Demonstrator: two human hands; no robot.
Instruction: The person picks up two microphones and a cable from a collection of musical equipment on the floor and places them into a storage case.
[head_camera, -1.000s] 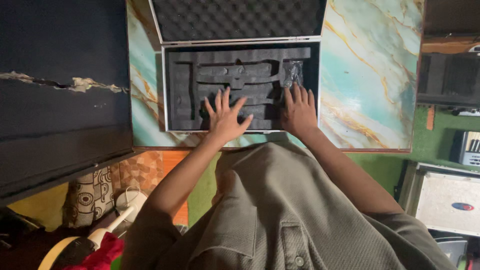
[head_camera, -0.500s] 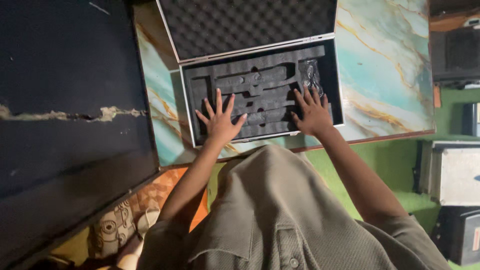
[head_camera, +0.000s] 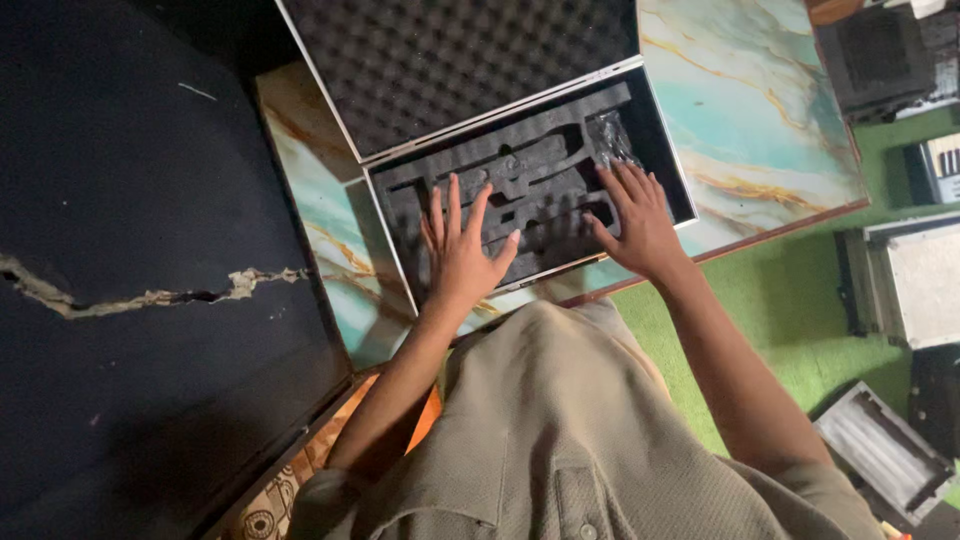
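On the marbled teal-and-gold desk (head_camera: 770, 130) sits an open case (head_camera: 530, 190), lid (head_camera: 450, 60) tipped back with egg-crate foam lining, base filled with dark foam insert (head_camera: 520, 175) cut into shaped slots. I see my left hand (head_camera: 462, 250) flat on the near-left part of the insert, fingers spread, palm down, gripping nothing. My right hand (head_camera: 638, 215) lies flat on the near-right part, fingers spread too, released, holding nothing; fingertips sit just beside a crinkly clear plastic bag (head_camera: 610, 135) in the far-right slot, can't tell if they touch it. Hands are apart, with foam between them. Case lies tilted across the desk, its near edge close to my olive shirt (head_camera: 560, 440). Left of the desk is a big dark panel (head_camera: 140, 250) with a ragged pale crack. Right of it, green floor (head_camera: 800, 290) with a grey tray (head_camera: 880, 450) and other cases, well apart from the hands
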